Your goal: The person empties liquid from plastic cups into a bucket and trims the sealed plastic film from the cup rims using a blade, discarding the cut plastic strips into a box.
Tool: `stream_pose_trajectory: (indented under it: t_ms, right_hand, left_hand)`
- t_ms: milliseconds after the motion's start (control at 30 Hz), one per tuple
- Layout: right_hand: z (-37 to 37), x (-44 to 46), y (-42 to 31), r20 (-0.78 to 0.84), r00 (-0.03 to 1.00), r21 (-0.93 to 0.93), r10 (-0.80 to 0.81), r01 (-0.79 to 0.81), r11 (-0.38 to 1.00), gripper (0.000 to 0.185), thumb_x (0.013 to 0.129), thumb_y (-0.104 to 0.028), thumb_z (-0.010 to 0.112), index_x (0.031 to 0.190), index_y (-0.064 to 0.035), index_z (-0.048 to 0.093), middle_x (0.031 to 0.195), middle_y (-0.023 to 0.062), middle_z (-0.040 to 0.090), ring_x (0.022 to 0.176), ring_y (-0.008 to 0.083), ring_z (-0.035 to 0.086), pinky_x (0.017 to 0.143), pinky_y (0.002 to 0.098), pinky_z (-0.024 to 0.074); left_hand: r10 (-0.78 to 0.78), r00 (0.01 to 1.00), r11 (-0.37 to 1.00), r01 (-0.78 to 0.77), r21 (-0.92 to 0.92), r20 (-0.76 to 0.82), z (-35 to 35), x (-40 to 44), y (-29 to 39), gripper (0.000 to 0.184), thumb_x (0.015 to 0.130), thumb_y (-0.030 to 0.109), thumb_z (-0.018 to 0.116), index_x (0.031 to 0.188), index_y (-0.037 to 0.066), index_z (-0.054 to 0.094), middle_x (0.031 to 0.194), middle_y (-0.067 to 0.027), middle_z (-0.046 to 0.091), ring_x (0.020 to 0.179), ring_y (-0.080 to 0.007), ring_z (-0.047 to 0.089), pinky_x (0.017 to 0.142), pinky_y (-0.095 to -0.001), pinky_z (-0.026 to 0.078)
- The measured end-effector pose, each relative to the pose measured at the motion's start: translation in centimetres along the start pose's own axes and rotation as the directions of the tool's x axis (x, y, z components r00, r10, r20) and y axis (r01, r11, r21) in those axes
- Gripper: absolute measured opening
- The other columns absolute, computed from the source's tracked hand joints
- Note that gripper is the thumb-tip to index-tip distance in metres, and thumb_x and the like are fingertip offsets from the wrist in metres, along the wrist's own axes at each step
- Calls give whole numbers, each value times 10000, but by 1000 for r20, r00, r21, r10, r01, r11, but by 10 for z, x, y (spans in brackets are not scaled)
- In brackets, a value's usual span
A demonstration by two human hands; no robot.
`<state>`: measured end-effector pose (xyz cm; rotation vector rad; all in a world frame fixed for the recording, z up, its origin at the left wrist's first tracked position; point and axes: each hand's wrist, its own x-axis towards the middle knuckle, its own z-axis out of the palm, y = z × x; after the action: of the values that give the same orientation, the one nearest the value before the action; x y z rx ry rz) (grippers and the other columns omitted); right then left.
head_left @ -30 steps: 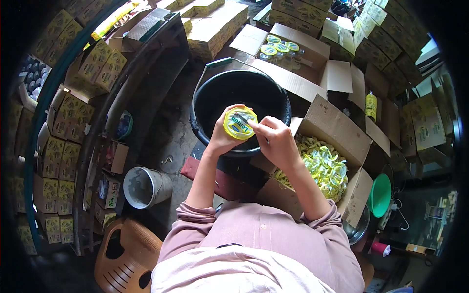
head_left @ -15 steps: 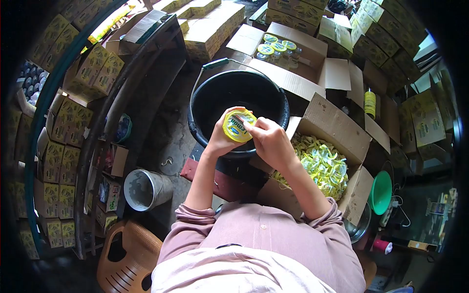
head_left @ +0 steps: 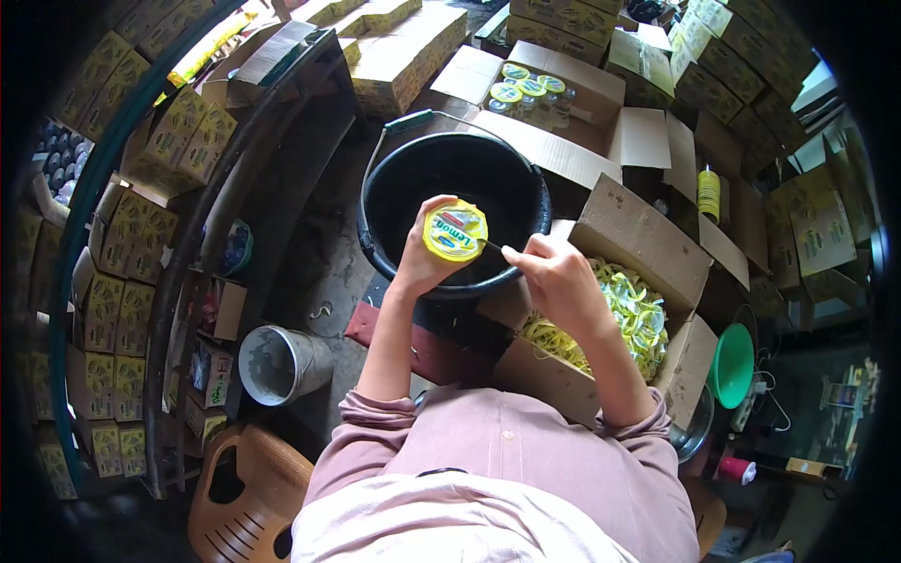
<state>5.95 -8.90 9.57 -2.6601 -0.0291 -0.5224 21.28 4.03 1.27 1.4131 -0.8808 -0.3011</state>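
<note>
My left hand [head_left: 420,255] is wrapped round a jar, whose round yellow lid [head_left: 455,230] with a "Lemon" label faces up. Its body is mostly hidden by the hand. My right hand [head_left: 554,277] is closed in a pinch to the right of the lid. From its fingertips a thin dark tool [head_left: 494,246] reaches to the lid's right edge. Both hands are over the near part of a large black bucket [head_left: 454,155]. Right of the bucket, an open carton [head_left: 636,220] holds a heap of yellow and clear strips [head_left: 627,324].
Behind the bucket, an open carton [head_left: 544,155] holds several yellow-lidded jars [head_left: 528,87]. A stack of yellow rings [head_left: 709,195] stands at the right. A white bucket [head_left: 305,366] and brown chair [head_left: 249,488] are at the left, a green basin [head_left: 730,366] at the right.
My right hand has drawn back to the right from over the lid, and the thin tool now shows. The lid's label has turned a little, and the jar has shifted slightly.
</note>
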Motion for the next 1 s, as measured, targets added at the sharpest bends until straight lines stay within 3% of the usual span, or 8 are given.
stream_pose_trajectory:
  t_ms: [133, 300, 533, 667, 833, 1000]
  right_hand:
    - [-9, -2, 11, -57, 998, 33, 16, -14, 999, 281, 669, 55, 535, 921, -24, 629, 720, 111, 512, 679, 266, 548, 651, 367, 456]
    - [-9, 1, 15, -164, 975, 239, 148, -107, 965, 282, 702, 39, 584, 968, -46, 629, 704, 119, 548, 603, 249, 537, 571, 324, 430]
    - [18, 11, 15, -164, 930, 369, 330, -252, 895, 286, 722, 23, 588, 1002, -31, 615, 743, 124, 575, 650, 214, 597, 594, 296, 463]
    - [20, 23, -1, -178, 951, 294, 251, -192, 936, 265, 727, 25, 560, 982, -27, 613, 724, 132, 550, 629, 254, 579, 573, 323, 458]
    - [41, 32, -13, -177, 967, 280, 185, -130, 951, 250, 728, 0, 551, 972, -16, 600, 786, 145, 550, 674, 313, 577, 616, 389, 466]
    - [49, 38, -19, -189, 971, 231, 147, -102, 968, 255, 714, 10, 559, 965, 1, 603, 790, 150, 548, 674, 305, 584, 622, 365, 478]
  left_hand:
    - [6, 999, 998, -3, 66, -53, 1, -2, -3, 789, 554, 24, 782, 1193, 64, 322, 1031, -75, 508, 966, -160, 522, 868, -274, 429]
    - [19, 997, 1000, -17, 23, -73, 0, -3, -8, 854, 576, 4, 758, 1230, 70, 213, 1086, -98, 435, 1015, -181, 485, 897, -278, 402]
    - [40, 980, 998, -31, 53, -196, 0, -3, -10, 934, 545, -9, 787, 1237, 60, 164, 1076, -98, 416, 1005, -180, 499, 885, -263, 417]
    - [87, 961, 990, -54, 134, -263, 4, -3, -10, 972, 505, 9, 819, 1227, 59, 170, 1028, -92, 423, 969, -177, 510, 867, -270, 429]
    - [126, 950, 988, -93, 125, -285, 5, -3, -11, 966, 539, 54, 809, 1243, 66, 148, 992, -93, 439, 925, -182, 501, 832, -292, 422]
    - [149, 953, 983, -113, 144, -263, 4, -4, -14, 956, 560, 82, 800, 1250, 62, 139, 982, -105, 451, 921, -201, 494, 828, -311, 409]
